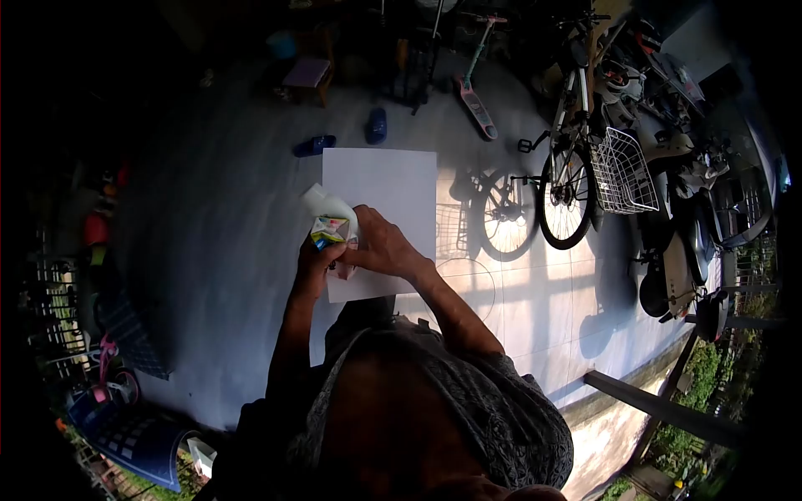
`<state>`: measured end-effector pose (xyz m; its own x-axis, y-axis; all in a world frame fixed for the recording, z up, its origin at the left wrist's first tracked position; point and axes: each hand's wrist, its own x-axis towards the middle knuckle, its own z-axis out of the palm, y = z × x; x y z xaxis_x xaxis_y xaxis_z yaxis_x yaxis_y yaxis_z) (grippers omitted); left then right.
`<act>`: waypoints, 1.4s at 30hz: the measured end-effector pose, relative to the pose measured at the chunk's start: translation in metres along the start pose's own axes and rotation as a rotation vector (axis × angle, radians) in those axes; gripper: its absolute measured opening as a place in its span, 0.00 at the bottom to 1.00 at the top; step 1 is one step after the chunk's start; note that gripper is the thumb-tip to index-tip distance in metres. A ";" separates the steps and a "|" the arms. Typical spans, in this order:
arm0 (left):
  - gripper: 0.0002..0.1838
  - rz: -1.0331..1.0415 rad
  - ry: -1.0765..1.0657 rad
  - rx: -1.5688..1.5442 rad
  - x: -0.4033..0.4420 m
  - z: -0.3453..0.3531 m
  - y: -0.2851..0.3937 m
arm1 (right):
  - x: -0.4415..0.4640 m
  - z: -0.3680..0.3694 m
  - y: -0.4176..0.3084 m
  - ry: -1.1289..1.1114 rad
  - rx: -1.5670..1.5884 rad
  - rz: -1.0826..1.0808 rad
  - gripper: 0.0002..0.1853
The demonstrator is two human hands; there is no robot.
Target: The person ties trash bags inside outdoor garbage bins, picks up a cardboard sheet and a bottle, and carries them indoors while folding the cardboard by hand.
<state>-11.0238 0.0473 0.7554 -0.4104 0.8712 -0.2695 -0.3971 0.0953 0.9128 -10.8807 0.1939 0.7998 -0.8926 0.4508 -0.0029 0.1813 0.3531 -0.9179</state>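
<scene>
Both of my hands meet over the left part of a white rectangular board or table top (380,179). My left hand (313,260) is closed on a small, brightly coloured packet (331,229) with yellow, green and blue on it. Beside the packet, my right hand (380,242) is bent round a pale white-green bottle-like object (334,205), whose narrower end points to the upper left. A reddish, partly transparent piece shows below the fingers, and what it belongs to is unclear.
Two blue slippers (377,126) lie beyond the board, with a small chair (307,73) behind them. A scooter (476,107) stands further right. A bicycle (568,198) with a wire basket (625,171) and a motorbike (668,267) are at the right.
</scene>
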 end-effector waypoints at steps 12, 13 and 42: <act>0.24 0.023 0.153 0.035 0.257 -0.012 0.110 | 0.244 -0.117 0.026 0.037 -0.259 0.084 0.40; 0.24 0.029 0.174 0.031 0.271 -0.016 0.116 | 0.257 -0.122 0.030 0.056 -0.229 0.099 0.41; 0.13 0.029 0.984 -0.286 0.673 -0.035 0.163 | 0.801 -0.512 0.224 0.219 -0.589 -0.373 0.21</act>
<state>-11.3930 0.6321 0.7121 -0.8634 0.0775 -0.4985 -0.5044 -0.1500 0.8503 -11.3438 1.0540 0.7956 -0.8463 0.3463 0.4047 0.1283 0.8699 -0.4763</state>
